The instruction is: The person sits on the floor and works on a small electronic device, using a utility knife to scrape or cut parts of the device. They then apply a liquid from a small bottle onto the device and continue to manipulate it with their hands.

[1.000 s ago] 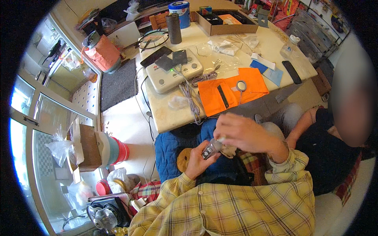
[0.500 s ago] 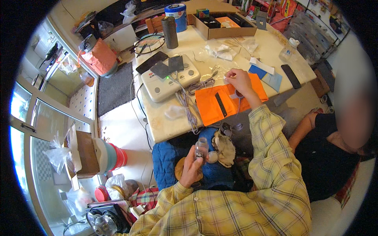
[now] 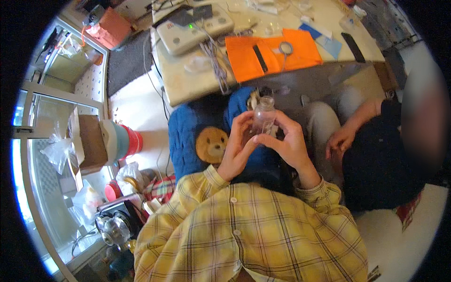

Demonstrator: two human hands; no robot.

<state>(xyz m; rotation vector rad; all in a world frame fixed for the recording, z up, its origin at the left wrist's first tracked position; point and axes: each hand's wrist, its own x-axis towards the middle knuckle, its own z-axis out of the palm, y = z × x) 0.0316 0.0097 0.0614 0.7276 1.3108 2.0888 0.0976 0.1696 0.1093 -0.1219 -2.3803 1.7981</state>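
Note:
My left hand (image 3: pixel 237 141) and my right hand (image 3: pixel 291 141) are both closed round a small clear bottle (image 3: pixel 265 110), its uncapped neck pointing up, over my lap. Beneath them is blue quilted fabric (image 3: pixel 185 136) with a brown bear face (image 3: pixel 211 144) on it. Beyond the bottle, at the table's front edge, lies an orange cloth (image 3: pixel 249 56) with a black strip (image 3: pixel 260 58) and a round pad on a lead (image 3: pixel 285 47). Left of the cloth are coiled grey cables (image 3: pixel 216 66) and a white device (image 3: pixel 181 35) with a green light.
Another person (image 3: pixel 371 155) sits close on my right, a hand (image 3: pixel 340 141) low beside my arm. The table (image 3: pixel 178 82) also bears loose packets and a black bar (image 3: pixel 352 47). At my left stand a cardboard box (image 3: pixel 89 141), red and teal buckets (image 3: pixel 131 141) and a glass door.
My right hand has come back from the orange cloth on the table to join my left hand on the bottle. The view has tilted, so the table appears higher.

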